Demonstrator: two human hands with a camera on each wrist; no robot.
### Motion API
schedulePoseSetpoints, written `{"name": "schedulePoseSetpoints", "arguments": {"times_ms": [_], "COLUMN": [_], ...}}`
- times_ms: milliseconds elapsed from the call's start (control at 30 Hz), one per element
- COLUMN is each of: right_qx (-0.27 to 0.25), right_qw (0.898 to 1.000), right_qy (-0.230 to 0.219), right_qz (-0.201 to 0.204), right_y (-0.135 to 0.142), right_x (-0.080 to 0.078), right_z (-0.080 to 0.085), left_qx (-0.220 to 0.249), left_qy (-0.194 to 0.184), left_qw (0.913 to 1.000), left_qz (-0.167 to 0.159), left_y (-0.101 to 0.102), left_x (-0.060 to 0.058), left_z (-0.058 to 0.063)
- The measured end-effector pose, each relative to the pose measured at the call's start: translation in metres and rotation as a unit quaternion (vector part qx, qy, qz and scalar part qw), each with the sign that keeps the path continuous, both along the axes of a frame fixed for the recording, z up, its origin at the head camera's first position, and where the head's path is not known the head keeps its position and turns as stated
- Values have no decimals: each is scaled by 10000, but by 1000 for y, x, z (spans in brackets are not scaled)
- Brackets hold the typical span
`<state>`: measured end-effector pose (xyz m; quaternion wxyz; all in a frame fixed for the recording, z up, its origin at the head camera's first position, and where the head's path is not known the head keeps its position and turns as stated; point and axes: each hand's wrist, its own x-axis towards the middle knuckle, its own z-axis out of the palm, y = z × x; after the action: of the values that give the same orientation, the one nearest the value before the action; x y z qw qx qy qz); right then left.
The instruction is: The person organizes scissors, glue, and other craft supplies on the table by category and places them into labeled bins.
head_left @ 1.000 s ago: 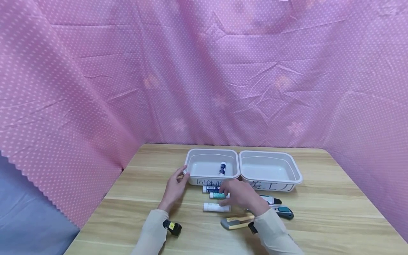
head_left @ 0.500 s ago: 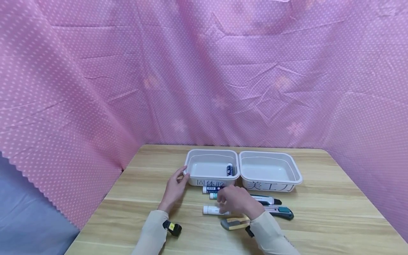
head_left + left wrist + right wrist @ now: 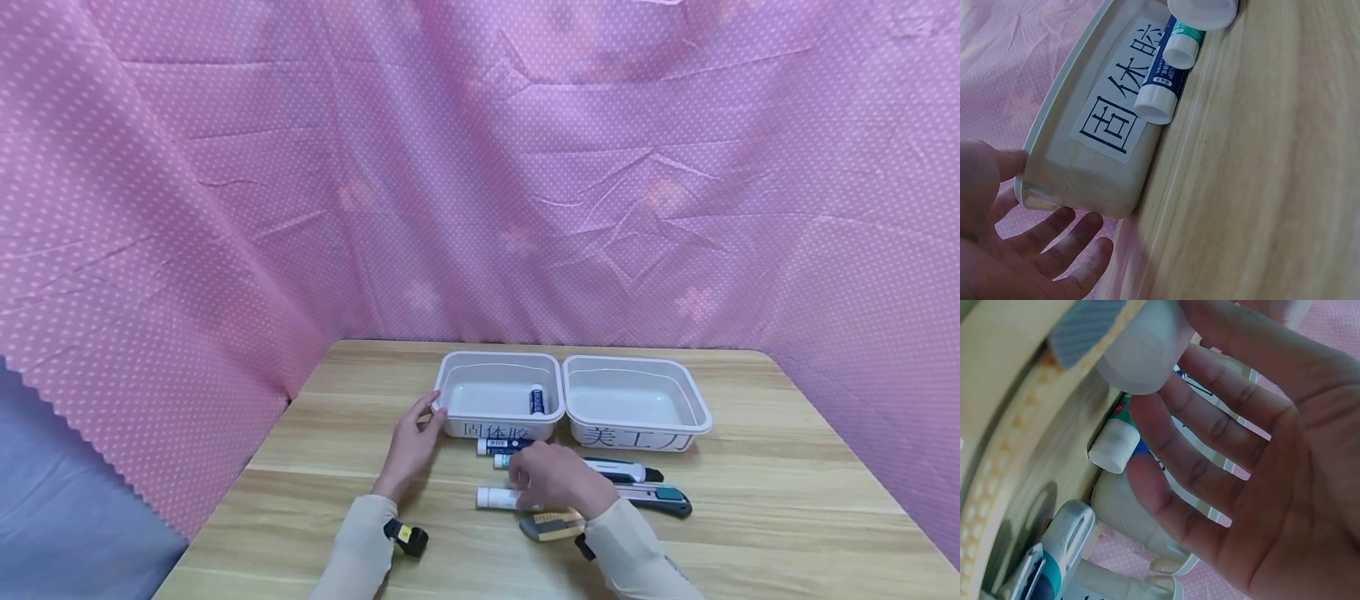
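The left hand [image 3: 411, 446] holds the near left corner of the left white box [image 3: 467, 425], its thumb on the rim; in the left wrist view [image 3: 1029, 231] the other fingers spread beside the wall. Inside that box lies a dark blue glue stick [image 3: 537, 399]. In front of the boxes, the right hand [image 3: 555, 477] pinches a white glue stick [image 3: 497, 498] lying crosswise; its right end is covered in the head view. In the right wrist view the thumb and fingertips meet the white stick [image 3: 1144, 353]. Behind it lie a green-labelled glue stick [image 3: 501, 461] and another dark blue one [image 3: 504, 447].
A second white box [image 3: 637, 437] stands right of the first. To the right of the glue sticks are two utility knives, one white and black [image 3: 626, 472], one grey and teal [image 3: 660, 498]. A yellow and grey utility knife [image 3: 553, 527] lies nearest the person. Pink cloth [image 3: 525, 208] hangs behind.
The right hand has come down and toward the person onto the white glue stick, which shifts slightly nearer. The glue stick inside the box has rolled right, then slightly back. The left hand stays put.
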<state>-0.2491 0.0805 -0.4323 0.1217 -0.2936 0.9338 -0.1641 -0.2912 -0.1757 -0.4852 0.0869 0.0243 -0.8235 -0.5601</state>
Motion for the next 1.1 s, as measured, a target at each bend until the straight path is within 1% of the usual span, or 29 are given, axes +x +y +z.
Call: {"name": "schedulePoseSetpoints", "arguments": {"times_ms": [100,300,400,533,667,967,1100], "right_qx": [0,-81,-92,-71,-22,-106,-120], "right_qw": [9999,9998,9997,9997,9997,9990,9990], "right_qy": [4,-153,-177,-158,-138,-19,63], "right_qz": [107,114,150,198,208,444,427], "right_y": [-1,-3,-4,-4,-6,-8,-8], "right_x": [0,0,0,-1,0,-1,-2], "right_z": [-2,-6,-7,-7,-8,-7,-7], "left_qx": [-17,-38,-25,-14,-8,-40,-11], "left_qy": [28,79,44,-14,8,10,-17], "left_qw": [10000,10000,10000,10000,10000,10000,10000], "left_qz": [-3,-35,-38,-30,-49,-56,-59], "left_y": [0,-1,-1,-1,-1,-2,-2], "left_x": [0,0,0,0,1,0,0], "left_z": [0,-1,-1,0,0,-2,-1]}}
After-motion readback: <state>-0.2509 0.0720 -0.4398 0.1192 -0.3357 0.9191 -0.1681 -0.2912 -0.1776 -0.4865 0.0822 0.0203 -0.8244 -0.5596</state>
